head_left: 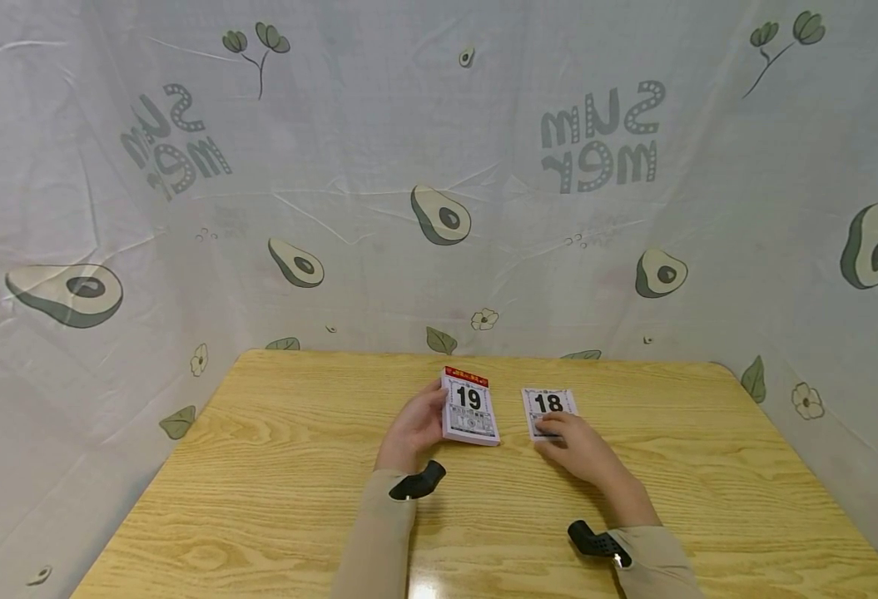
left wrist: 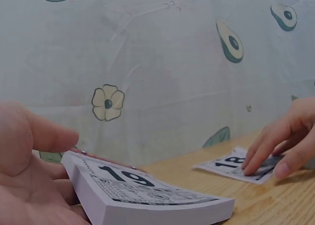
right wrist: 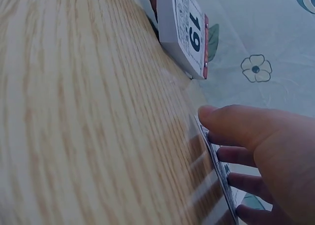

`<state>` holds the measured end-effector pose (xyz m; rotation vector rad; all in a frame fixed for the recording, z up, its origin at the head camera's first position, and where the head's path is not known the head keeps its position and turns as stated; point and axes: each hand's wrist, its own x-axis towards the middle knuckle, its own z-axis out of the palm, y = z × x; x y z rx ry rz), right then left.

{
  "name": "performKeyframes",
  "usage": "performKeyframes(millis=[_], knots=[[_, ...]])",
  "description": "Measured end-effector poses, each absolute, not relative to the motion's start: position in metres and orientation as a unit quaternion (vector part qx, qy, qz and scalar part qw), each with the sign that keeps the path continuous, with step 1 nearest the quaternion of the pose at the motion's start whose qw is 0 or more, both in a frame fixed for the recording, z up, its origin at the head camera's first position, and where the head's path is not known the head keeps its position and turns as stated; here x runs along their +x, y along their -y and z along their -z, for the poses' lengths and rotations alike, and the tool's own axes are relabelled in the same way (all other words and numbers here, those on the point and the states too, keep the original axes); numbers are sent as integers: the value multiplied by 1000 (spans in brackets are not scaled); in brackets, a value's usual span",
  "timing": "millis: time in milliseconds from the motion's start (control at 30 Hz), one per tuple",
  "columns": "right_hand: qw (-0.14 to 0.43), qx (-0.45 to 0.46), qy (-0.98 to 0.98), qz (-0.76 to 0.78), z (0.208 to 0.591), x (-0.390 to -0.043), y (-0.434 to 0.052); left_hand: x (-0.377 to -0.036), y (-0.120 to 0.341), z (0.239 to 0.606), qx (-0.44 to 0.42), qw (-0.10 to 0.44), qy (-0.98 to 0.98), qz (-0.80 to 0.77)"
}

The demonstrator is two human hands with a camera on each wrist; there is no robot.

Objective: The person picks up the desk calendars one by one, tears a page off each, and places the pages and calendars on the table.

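My left hand (head_left: 414, 423) holds a thick tear-off calendar (head_left: 470, 408) by its left side. The top page reads 19 under a red header strip. In the left wrist view the thumb lies along the pad's upper left corner, while the other fingers pass behind and under it. To the right, a loose calendar page (head_left: 547, 402) printed with 18 lies on the table. Fingertips of my right hand (head_left: 582, 449) rest on its lower part and cover some of the print. The right thumb is beside the page's near edge in the right wrist view.
The wooden table (head_left: 281, 466) has light grain and rounded far corners. A pale curtain (head_left: 379, 125) with avocado and flower prints hangs behind it and along both sides. Black wrist mounts (head_left: 418, 481) sit on both beige sleeves (head_left: 379, 541).
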<state>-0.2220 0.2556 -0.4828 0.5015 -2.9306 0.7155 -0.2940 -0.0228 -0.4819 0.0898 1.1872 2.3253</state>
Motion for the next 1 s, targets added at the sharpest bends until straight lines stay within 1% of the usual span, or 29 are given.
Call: performKeyframes(millis=[200, 367, 500, 767, 1000], knots=[[37, 167, 960, -222, 482, -220, -254, -296, 20, 482, 41, 238, -500, -832], [42, 171, 964, -200, 483, -220, -253, -296, 21, 480, 30, 203, -559, -803], [43, 174, 966, -188, 482, -219, -251, -298, 23, 479, 21, 187, -577, -795], [25, 177, 969, -172, 480, -218, -248, -298, 32, 477, -15, 175, -602, -779], [1, 167, 971, -174, 478, -217, -246, -297, 38, 477, -16, 187, -603, -775]])
